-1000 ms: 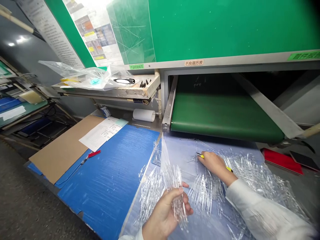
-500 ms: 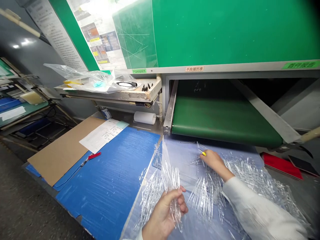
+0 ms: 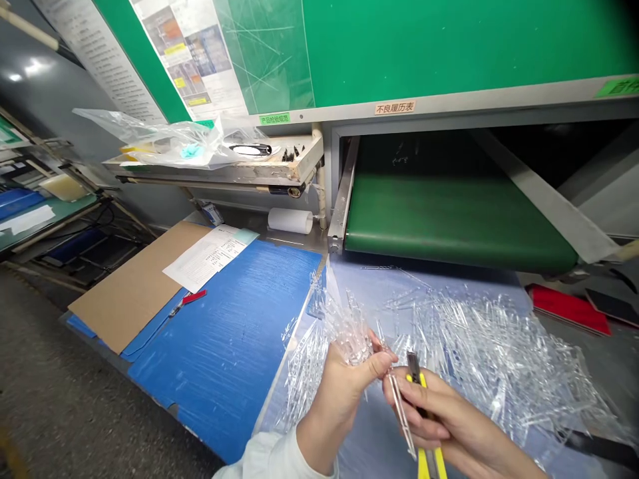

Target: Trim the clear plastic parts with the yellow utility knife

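Observation:
My left hand (image 3: 344, 379) is closed round a bundle of thin clear plastic pieces (image 3: 347, 326), its thumb reaching across to my right hand (image 3: 434, 406). My right hand grips a yellow-and-black utility knife (image 3: 430, 459), its dark blade end pointing up and away from me. Against the fingers of the same hand lies a single clear plastic strip (image 3: 403, 419), slanting down. The fingertips of both hands meet at its upper end. Loose clear pieces (image 3: 499, 352) are heaped to the right of my hands, and a smaller pile (image 3: 304, 366) lies to the left.
A green conveyor belt (image 3: 449, 233) ends just above the work surface. On the left are a blue board (image 3: 224, 346), brown cardboard (image 3: 144, 286), a paper form (image 3: 210, 259) and a red-handled tool (image 3: 194, 297). A cluttered shelf (image 3: 214, 173) stands behind. Red folders (image 3: 569, 309) lie right.
My right hand has come back from near the conveyor to my left hand, bringing the knife and a clear strip. My left hand has moved slightly up and right with its bundle.

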Demonstrator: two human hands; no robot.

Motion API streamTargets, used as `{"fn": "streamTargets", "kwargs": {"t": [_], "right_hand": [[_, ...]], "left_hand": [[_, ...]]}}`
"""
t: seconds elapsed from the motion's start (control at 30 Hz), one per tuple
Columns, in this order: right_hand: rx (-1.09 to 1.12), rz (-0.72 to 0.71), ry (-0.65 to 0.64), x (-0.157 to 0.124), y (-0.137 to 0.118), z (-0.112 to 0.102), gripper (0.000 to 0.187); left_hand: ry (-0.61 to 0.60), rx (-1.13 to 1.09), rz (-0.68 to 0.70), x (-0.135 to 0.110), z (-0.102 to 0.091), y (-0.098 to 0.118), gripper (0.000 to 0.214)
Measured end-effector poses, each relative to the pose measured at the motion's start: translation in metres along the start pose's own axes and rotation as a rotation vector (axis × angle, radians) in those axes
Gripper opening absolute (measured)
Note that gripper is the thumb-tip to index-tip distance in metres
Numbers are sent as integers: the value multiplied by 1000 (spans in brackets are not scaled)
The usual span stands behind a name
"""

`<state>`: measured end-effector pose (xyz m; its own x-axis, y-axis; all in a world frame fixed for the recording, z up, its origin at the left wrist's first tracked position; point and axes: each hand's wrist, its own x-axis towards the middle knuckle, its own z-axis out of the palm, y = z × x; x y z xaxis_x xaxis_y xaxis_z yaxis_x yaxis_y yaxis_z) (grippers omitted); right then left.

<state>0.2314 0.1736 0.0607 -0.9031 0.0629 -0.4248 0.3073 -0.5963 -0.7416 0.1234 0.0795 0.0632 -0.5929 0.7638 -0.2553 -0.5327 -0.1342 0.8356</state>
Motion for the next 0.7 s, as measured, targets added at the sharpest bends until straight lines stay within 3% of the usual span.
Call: {"fn": "streamTargets", "kwargs": {"t": [0.1, 0.2, 0.33, 0.7], "right_hand": [[-58, -19, 47, -5, 6, -1, 39], [-283, 40, 43, -11, 11, -1, 44], [-427, 73, 22, -8, 26, 4, 48], [-367, 19, 76, -8, 37, 14, 53]], "left_hand": [[134, 236, 48, -1, -2, 3, 17], [221, 409, 72, -1, -2, 8, 12], [217, 485, 87, 0, 1, 11, 9], [191, 417, 18, 7, -4, 4, 13]]}}
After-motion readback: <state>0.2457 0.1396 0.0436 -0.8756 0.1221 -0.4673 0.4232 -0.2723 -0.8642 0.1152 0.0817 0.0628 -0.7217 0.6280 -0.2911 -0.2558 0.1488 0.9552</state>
